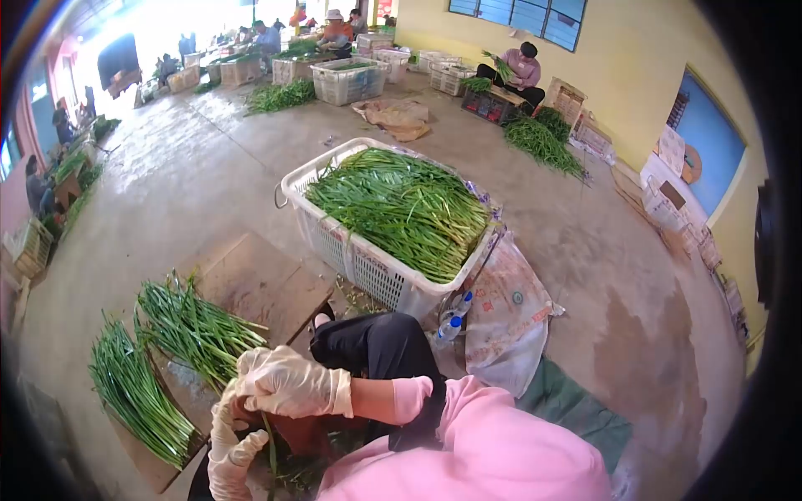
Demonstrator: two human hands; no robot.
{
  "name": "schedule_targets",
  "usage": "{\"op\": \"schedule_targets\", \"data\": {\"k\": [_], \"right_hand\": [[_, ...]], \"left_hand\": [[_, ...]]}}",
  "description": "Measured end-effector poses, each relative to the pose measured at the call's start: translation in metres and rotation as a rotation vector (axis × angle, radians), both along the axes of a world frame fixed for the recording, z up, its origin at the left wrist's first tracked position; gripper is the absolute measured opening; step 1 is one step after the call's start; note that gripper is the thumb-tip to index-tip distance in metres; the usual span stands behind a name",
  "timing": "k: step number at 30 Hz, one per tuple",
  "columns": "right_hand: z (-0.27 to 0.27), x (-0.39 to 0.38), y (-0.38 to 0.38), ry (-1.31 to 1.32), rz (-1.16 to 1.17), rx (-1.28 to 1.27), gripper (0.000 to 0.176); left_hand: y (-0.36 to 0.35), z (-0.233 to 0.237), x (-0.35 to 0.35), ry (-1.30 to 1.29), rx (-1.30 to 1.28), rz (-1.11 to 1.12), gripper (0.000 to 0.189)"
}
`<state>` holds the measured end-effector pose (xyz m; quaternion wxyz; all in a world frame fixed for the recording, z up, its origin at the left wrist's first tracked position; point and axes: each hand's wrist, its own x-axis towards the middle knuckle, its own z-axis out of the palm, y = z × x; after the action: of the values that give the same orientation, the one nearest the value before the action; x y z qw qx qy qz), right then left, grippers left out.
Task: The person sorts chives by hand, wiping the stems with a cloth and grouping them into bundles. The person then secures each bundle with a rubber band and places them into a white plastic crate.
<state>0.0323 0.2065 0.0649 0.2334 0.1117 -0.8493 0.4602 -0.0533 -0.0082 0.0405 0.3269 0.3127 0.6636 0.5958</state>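
Two leafy bundles (196,327) lie beside the left hand (225,447) and right hand (292,382), both curled; what they clamp, I cannot tell. Likely light and easily bruised, hold by the pale stem ends (174,448).

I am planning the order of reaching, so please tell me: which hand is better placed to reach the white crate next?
Probably the right hand. It is nearer to the white crate, and its forearm lies on the crate's side. The left hand is lower in the picture and farther away.
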Motion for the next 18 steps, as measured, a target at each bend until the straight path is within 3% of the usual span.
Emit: {"op": "schedule_targets", "data": {"k": [3,7,12,16,18], "right_hand": [[0.001,-0.002,-0.005,-0.031,0.058,-0.015,0.023],[-0.006,-0.01,-0.007,-0.024,0.061,-0.179,0.018],[-0.022,-0.02,-0.002,-0.071,0.08,-0.328,0.022],[-0.02,-0.016,-0.005,-0.159,0.156,-0.529,0.044],[-0.021,-0.008,-0.011,-0.21,0.234,-0.692,0.066]], "left_hand": [[0.016,0.007,0.001,-0.095,0.094,-0.053,0.048],[0.007,-0.03,-0.025,-0.089,0.161,-0.014,0.03],[0.032,0.015,-0.006,-0.114,0.128,0.091,0.024],[0.037,0.033,0.002,-0.126,0.132,0.17,0.025],[0.037,0.034,0.002,-0.143,0.15,0.215,0.026]]}}
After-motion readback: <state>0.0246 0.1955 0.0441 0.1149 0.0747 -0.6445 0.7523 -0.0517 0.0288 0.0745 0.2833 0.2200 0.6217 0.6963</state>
